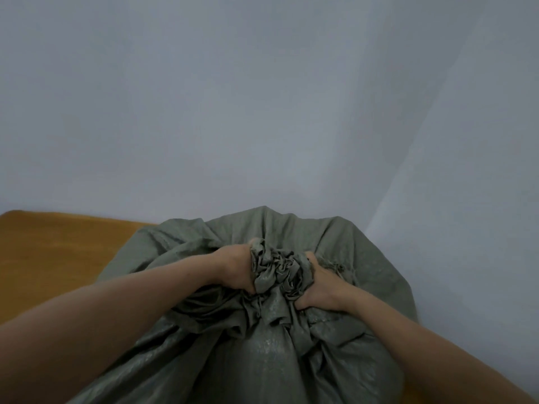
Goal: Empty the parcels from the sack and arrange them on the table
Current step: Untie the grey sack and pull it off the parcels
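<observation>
Head view: crumpled grey-green sack is clenched at its mouth by left hand and right hand. Contents are hidden.

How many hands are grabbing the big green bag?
2. The left hand grips the bunched mouth of the sack from the left; the right hand grips it from the right. None seem hidden.

The grey-green woven sack bulges upright, its mouth gathered into a crumpled bunch on top; it hides the right part of the orange-brown counter.
</observation>
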